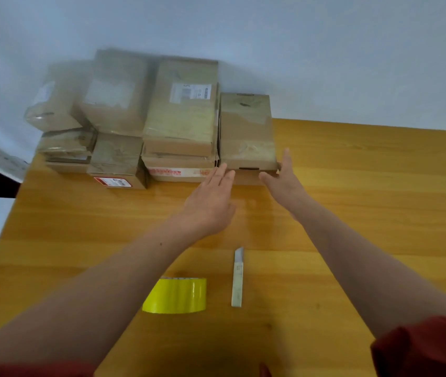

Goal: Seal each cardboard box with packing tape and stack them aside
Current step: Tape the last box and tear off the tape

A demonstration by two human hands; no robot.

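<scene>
1. Both hands reach far over the table [366, 200] to the end box [246, 131], the one at the right of the pile.
2. My guess is that the left hand [211, 205] is flat and open. Its fingers are straight and close together, and the tips are at the box's near left corner. It holds nothing.
3. Over on the other side, the right hand [284, 186] is open wide. The thumb points up beside the box's right edge, and the fingers stretch along the near edge. It looks like it touches the box, but I cannot tell if it has a real hold yet.
4. That end box sits at the back of the table, by the wall [325, 50], touching the stack next to it. It seems to rest on another low box.
5. Cardboard is stiff, and a box this small is likely light. Shiny tape on top could be slippery, so the best hold is one hand on each side, low down, pressing in.
6. Counting the boxes [181, 118]: four stacks side by side, about ten or eleven boxes. The left ones are blurry, so I am not sure.
7. One yellow tape roll [175, 296] lies near the person. One cutter [237, 278] lies just to its right. No hand touches either.
</scene>
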